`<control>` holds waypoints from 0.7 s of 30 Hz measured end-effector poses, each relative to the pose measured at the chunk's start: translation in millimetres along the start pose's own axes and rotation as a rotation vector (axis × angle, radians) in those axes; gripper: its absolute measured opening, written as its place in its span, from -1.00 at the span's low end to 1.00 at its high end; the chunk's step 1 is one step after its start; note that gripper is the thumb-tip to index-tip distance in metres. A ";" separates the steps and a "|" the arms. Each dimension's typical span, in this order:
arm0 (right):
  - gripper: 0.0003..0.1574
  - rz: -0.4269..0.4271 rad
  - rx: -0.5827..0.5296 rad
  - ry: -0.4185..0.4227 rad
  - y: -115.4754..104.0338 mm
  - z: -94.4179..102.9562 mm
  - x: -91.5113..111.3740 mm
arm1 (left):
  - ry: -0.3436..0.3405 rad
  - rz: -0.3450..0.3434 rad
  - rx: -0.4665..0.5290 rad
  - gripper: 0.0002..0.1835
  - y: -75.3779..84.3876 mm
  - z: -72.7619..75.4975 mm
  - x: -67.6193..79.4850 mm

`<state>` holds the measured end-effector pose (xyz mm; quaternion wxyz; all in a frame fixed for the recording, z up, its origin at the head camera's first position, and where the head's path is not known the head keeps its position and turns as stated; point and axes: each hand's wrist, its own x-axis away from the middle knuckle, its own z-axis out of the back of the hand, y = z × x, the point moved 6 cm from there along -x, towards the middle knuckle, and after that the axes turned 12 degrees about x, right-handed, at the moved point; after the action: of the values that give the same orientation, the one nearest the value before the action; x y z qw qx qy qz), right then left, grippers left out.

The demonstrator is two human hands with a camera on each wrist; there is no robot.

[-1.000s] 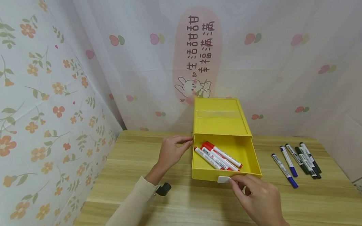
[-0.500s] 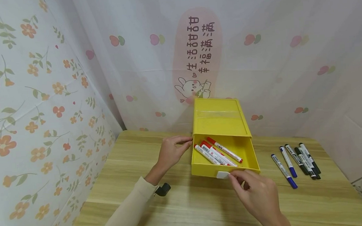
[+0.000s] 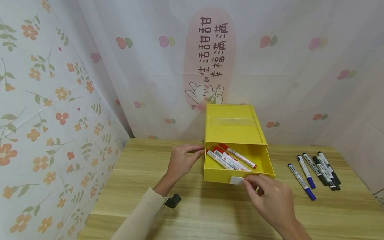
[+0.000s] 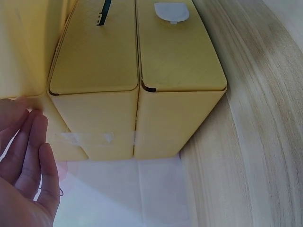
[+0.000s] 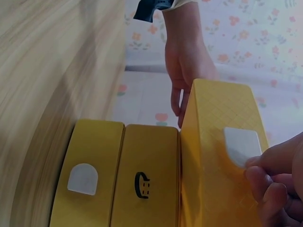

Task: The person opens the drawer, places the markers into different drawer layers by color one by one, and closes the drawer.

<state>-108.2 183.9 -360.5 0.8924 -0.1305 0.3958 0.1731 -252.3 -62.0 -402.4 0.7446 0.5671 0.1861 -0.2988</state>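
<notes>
A yellow drawer unit (image 3: pixel 232 123) stands at the back of the table, its top drawer (image 3: pixel 214 175) pulled partly out. Several red-capped whiteboard markers (image 3: pixel 234 163) lie in that drawer, mostly toward its left side. My right hand (image 3: pixel 272 199) pinches the white handle tab (image 5: pixel 242 144) on the drawer front between thumb and fingers. My left hand (image 3: pixel 182 162) touches the unit's left side near the drawer opening, fingers fairly straight; the left wrist view shows these fingers (image 4: pixel 35 142) close against the yellow wall.
Two closed drawers below, one with a white tab (image 5: pixel 83 178) and one with a dark handle (image 5: pixel 141 185). To the right on the wooden table (image 3: pixel 197 221) lie blue markers (image 3: pixel 301 181) and black markers (image 3: pixel 325 172). A printed curtain (image 3: pixel 163 78) hangs behind.
My right hand has moved away from me, and the top drawer has slid a little further in. The red markers have shifted inside it. My left hand has stayed in place.
</notes>
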 end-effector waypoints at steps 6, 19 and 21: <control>-0.82 0.000 0.005 0.007 3.4 -4.2 -4.4 | 0.004 0.005 0.010 -0.87 -0.2 0.2 0.4; -0.89 0.014 0.009 0.043 10.3 -13.8 -14.9 | -0.003 0.004 0.007 -0.87 -0.4 -0.1 0.0; -0.90 0.012 0.011 0.043 11.9 -15.4 -16.6 | -0.006 0.013 0.005 -0.87 -0.7 -0.3 -0.1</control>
<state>-133.7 185.5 -359.1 0.8834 -0.1268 0.4167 0.1731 -252.9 -61.8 -402.9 0.7458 0.5691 0.1794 -0.2963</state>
